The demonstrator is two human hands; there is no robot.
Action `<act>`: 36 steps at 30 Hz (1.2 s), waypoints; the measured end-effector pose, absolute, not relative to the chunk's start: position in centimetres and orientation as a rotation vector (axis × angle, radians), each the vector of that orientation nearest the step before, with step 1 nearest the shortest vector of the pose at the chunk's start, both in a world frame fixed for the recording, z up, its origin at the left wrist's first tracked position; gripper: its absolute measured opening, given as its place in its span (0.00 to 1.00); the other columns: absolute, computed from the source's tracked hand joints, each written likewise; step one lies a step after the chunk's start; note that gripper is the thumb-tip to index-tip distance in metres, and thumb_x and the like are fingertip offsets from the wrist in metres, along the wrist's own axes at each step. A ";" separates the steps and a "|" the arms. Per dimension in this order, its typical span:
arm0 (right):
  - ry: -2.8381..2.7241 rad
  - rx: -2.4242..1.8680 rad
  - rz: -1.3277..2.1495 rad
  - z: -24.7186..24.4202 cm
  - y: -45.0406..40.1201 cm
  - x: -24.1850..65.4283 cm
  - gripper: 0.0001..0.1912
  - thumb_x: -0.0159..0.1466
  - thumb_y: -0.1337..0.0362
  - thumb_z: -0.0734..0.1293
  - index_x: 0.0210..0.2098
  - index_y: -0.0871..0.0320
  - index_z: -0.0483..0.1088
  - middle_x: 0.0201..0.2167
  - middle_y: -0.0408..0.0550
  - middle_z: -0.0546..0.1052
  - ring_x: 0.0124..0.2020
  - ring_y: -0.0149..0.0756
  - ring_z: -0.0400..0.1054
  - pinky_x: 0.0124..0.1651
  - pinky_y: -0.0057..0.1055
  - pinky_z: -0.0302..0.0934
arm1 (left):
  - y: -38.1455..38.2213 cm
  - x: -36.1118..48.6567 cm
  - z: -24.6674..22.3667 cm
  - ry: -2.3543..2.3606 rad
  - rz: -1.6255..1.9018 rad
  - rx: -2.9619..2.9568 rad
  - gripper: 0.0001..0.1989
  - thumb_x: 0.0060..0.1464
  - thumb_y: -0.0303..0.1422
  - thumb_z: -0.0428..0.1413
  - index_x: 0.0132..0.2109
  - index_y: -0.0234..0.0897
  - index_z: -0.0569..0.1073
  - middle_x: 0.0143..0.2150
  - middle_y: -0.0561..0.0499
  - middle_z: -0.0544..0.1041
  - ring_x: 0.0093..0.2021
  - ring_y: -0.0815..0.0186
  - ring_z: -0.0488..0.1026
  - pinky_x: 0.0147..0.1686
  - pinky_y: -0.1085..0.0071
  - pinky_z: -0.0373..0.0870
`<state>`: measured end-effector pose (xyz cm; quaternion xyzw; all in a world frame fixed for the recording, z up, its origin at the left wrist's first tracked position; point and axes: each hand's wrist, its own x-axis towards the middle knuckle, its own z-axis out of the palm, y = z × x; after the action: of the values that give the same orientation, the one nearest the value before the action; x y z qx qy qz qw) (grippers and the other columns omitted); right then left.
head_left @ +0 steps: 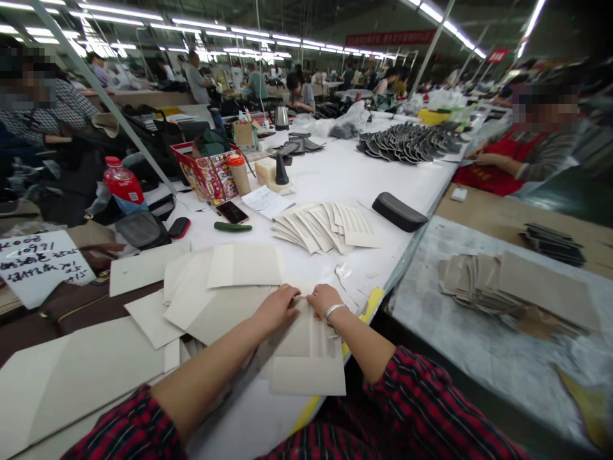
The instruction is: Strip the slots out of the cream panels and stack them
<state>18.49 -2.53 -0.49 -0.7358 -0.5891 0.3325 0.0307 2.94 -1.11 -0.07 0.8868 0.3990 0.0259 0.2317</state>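
Both of my hands meet at the far end of a pale board piece (309, 375) near the table's front edge. My left hand (280, 305) has its fingers curled down on the board's far end. Close beside it, my right hand (325, 301), with a silver bracelet at the wrist, pinches the same end. The fingertips nearly touch, and what lies right under them is partly hidden. Left of my hands lie overlapping pale boards (225, 313). Beyond them, a fanned stack of pale strip-lined pieces (325, 227) rests on the white table.
A cucumber (232, 227), a phone (233, 212) and a black case (399, 211) lie farther back. A red bottle (124, 185) and a patterned bag (205, 172) stand left. Yellow tape (371, 305) marks the table edge. Another person sits right, beyond a side table with stacked boards (546, 287).
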 end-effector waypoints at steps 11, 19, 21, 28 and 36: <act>-2.339 -2.044 0.699 0.5 -1.6 17.2 0.13 0.51 0.70 0.63 0.38 0.60 0.68 0.34 0.48 0.74 0.34 0.32 0.68 0.36 0.25 0.58 | -3.5 1.1 0.3 0.980 -0.220 2.684 0.32 0.37 0.46 0.58 0.49 0.38 0.60 0.59 0.45 0.56 0.54 0.55 0.56 0.45 0.61 0.62; -2.520 -2.002 0.662 1.0 -4.1 15.7 0.09 0.53 0.70 0.61 0.34 0.61 0.69 0.34 0.51 0.72 0.38 0.36 0.65 0.39 0.27 0.55 | -4.3 0.9 -0.4 1.026 -0.174 2.678 0.36 0.38 0.49 0.57 0.52 0.39 0.56 0.58 0.44 0.56 0.54 0.56 0.57 0.47 0.61 0.59; -2.493 -1.946 0.587 1.2 -5.4 16.1 0.09 0.55 0.70 0.59 0.35 0.60 0.68 0.35 0.50 0.71 0.37 0.34 0.65 0.39 0.27 0.54 | -4.2 0.5 -0.5 0.999 -0.132 2.665 0.36 0.38 0.48 0.57 0.53 0.38 0.56 0.58 0.43 0.56 0.55 0.57 0.55 0.49 0.63 0.57; -2.331 -1.833 0.665 1.5 -9.8 15.7 0.07 0.57 0.70 0.56 0.35 0.60 0.62 0.33 0.48 0.69 0.34 0.31 0.62 0.37 0.25 0.52 | -4.4 0.0 -0.6 0.950 -0.182 2.663 0.39 0.37 0.44 0.59 0.55 0.38 0.52 0.60 0.43 0.53 0.58 0.58 0.52 0.52 0.63 0.52; -2.226 -1.753 0.891 0.8 -17.2 15.0 0.08 0.57 0.71 0.55 0.37 0.59 0.60 0.32 0.47 0.70 0.33 0.31 0.63 0.35 0.25 0.52 | -4.8 0.5 -0.3 0.974 -0.231 2.674 0.37 0.38 0.43 0.58 0.55 0.38 0.54 0.61 0.42 0.51 0.58 0.56 0.51 0.52 0.60 0.52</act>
<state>15.04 -17.17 0.82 -0.5879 -0.7468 0.2988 0.0856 0.48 -4.76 -0.34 0.9270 0.3375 -0.0801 0.1428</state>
